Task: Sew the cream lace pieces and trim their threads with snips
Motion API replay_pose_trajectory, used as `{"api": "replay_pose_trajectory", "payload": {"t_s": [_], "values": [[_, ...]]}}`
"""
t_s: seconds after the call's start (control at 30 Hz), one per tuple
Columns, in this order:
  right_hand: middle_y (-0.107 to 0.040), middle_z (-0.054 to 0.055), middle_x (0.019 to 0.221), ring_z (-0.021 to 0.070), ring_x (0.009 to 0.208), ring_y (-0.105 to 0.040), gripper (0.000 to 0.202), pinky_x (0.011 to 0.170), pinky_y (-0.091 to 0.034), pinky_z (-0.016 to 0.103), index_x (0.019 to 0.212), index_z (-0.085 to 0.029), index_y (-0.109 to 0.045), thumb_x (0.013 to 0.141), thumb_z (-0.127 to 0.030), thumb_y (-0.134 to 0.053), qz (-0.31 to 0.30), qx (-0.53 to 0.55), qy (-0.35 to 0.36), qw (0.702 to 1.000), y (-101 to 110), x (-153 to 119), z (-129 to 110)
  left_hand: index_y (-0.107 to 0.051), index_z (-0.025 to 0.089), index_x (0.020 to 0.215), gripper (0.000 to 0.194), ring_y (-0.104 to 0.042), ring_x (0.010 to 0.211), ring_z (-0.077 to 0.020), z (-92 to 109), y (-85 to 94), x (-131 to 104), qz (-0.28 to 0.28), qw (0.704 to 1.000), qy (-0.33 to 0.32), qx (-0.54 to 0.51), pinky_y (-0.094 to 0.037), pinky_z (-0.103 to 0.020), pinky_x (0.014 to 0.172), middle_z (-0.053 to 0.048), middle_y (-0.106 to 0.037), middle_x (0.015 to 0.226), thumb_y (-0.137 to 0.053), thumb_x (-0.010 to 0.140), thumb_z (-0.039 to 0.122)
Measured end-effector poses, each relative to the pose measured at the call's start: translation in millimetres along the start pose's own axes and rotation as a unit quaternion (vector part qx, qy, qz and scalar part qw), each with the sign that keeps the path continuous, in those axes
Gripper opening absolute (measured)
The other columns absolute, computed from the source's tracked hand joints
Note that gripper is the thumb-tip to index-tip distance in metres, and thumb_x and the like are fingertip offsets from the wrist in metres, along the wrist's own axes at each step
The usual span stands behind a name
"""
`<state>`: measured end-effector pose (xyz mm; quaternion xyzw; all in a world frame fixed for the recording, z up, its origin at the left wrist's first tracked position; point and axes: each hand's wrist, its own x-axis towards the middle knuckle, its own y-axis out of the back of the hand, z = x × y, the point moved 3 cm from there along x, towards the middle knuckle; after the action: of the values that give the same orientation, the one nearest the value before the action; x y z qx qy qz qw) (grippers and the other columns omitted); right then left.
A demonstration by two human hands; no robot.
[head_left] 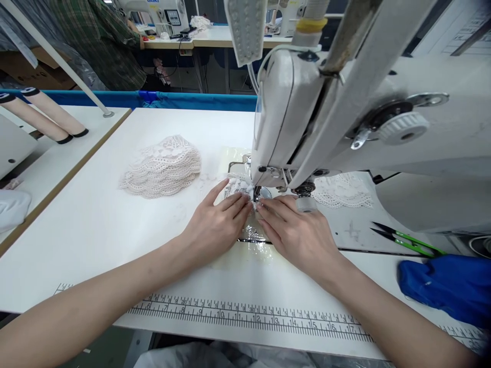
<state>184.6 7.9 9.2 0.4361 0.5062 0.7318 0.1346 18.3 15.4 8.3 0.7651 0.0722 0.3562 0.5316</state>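
A small piece of white lace (238,185) is lying bunched at the left side of the presser foot (257,194), its near edge disappearing under the fingers of the left hand (213,225). The left hand is the nearer one: the lace is showing just beyond its fingertips. The right hand (303,235) is bringing its fingertips close on the other side, so the foot is sitting between the two hands. The fabric is bunching and hiding too much for its long axis to be told.

The left grip is pressing down, palm low, with one outer finger spreading away; its thumb is hiding, so I cannot tell whether it is pinching. The right grip is holding its fingers close together, and I cannot tell whether it is clasping any lace.

Farther out, a stack of lace (163,166) is resting on the white worktop (115,225) to the left. To the right, more lace (343,191) is lying behind the right hand, with green-handled snips (412,243) and a blue cloth (445,289) lying nearer the edge.
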Motion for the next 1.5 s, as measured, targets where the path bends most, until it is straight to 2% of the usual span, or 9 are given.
{"api": "replay_pose_trajectory", "payload": {"t_s": [0.23, 0.5, 0.87, 1.0, 1.1, 1.23, 1.33, 1.43, 1.5], "values": [[-0.076, 0.003, 0.098, 0.0171, 0.084, -0.067, 0.016, 0.081, -0.049, 0.034, 0.097, -0.018, -0.073, 0.093, -0.021, -0.058, 0.01, 0.008, -0.001, 1.0, 1.7, -0.7, -1.0, -0.071, 0.007, 0.107, 0.026, -0.072, 0.098, -0.0234, 8.5, 6.8, -0.4, 0.023, 1.0, -0.003, -0.016, -0.053, -0.051, 0.099, -0.012, -0.076, 0.105, -0.051, 0.09, 0.009], [-0.076, 0.005, 0.096, 0.0181, 0.084, -0.068, 0.017, 0.081, -0.048, 0.033, 0.097, -0.017, -0.074, 0.094, -0.021, -0.057, 0.012, -0.002, -0.007, 1.0, 0.0, 1.1, -0.5, -0.071, 0.008, 0.107, 0.026, -0.071, 0.101, -0.0231, 5.9, 3.2, 0.4, 0.018, 1.0, 0.004, -0.013, -0.05, -0.052, 0.102, -0.012, -0.075, 0.107, -0.051, 0.091, 0.01], [-0.076, 0.005, 0.079, 0.021, 0.084, -0.066, 0.023, 0.087, -0.045, 0.036, 0.102, -0.018, -0.075, 0.096, -0.025, -0.054, -0.014, -0.017, -0.023, 0.999, -0.5, 0.1, 5.2, -0.069, 0.01, 0.113, 0.03, -0.07, 0.105, -0.0233, -6.5, -6.1, 3.2, 0.0, 0.999, 0.023, -0.046, -0.044, -0.053, 0.108, -0.011, -0.074, 0.113, -0.046, 0.094, 0.014], [-0.076, 0.006, 0.085, 0.0204, 0.084, -0.065, 0.024, 0.08, -0.045, 0.034, 0.104, -0.017, -0.073, 0.097, -0.027, -0.053, -0.008, -0.017, -0.024, 1.0, 0.1, 0.1, 6.2, -0.067, 0.01, 0.116, 0.031, -0.068, 0.109, -0.0247, -10.5, -8.7, 2.9, -0.003, 0.997, 0.042, -0.069, -0.053, -0.046, 0.098, -0.012, -0.072, 0.117, -0.047, 0.095, 0.017], [-0.075, 0.004, 0.081, 0.0177, 0.075, -0.064, 0.023, 0.074, -0.044, 0.032, 0.101, -0.017, -0.072, 0.096, -0.022, -0.05, 0.0, -0.019, -0.025, 1.0, 2.4, 1.8, 6.1, -0.063, 0.008, 0.119, 0.031, -0.067, 0.109, -0.0248, -14.3, -7.5, 2.1, -0.006, 0.995, 0.076, -0.07, -0.059, -0.036, 0.08, -0.014, -0.069, 0.121, -0.046, 0.095, 0.018], [-0.073, 0.002, 0.075, 0.0139, 0.061, -0.059, 0.022, 0.063, -0.041, 0.03, 0.096, -0.015, -0.071, 0.094, -0.013, -0.049, 0.02, -0.007, -0.02, 1.0, 2.9, 0.7, 5.9, -0.064, 0.009, 0.097, 0.019, -0.067, 0.089, -0.0254, -26.2, -3.5, 3.2, -0.093, 0.983, 0.157, -0.015, -0.049, -0.029, 0.05, -0.013, -0.07, 0.099, -0.047, 0.09, 0.012], [-0.075, 0.005, 0.091, 0.0145, 0.074, -0.066, 0.027, 0.064, -0.046, 0.027, 0.105, -0.016, -0.068, 0.091, -0.005, -0.048, 0.043, 0.07, 0.006, 0.997, 3.1, -1.5, 1.0, -0.062, 0.013, 0.082, 0.021, -0.063, 0.071, -0.0208, -39.2, 7.6, 4.9, -0.157, 0.974, 0.163, -0.003, -0.041, -0.029, 0.049, -0.008, -0.067, 0.084, -0.043, 0.088, 0.007], [-0.069, 0.008, 0.121, 0.0177, 0.108, -0.064, 0.039, 0.088, -0.053, 0.032, 0.125, -0.019, -0.059, 0.09, -0.005, -0.049, 0.069, 0.217, 0.06, 0.972, 10.9, 3.8, -11.9, -0.062, 0.018, 0.082, 0.02, -0.061, 0.065, -0.0165, -51.5, 27.6, 3.9, -0.224, 0.955, 0.141, -0.132, -0.04, -0.027, 0.052, -0.003, -0.067, 0.079, -0.045, 0.09, 0.012], [-0.061, 0.011, 0.132, 0.0218, 0.122, -0.057, 0.049, 0.098, -0.051, 0.04, 0.138, -0.021, -0.047, 0.09, -0.014, -0.055, 0.023, 0.296, 0.037, 0.954, 16.2, 15.1, -20.8, -0.063, 0.021, 0.089, 0.019, -0.063, 0.064, -0.0145, -56.9, 44.2, 1.1, -0.267, 0.919, 0.138, -0.254, -0.041, -0.024, 0.052, 0.0, -0.069, 0.08, -0.045, 0.091, 0.016]]}}
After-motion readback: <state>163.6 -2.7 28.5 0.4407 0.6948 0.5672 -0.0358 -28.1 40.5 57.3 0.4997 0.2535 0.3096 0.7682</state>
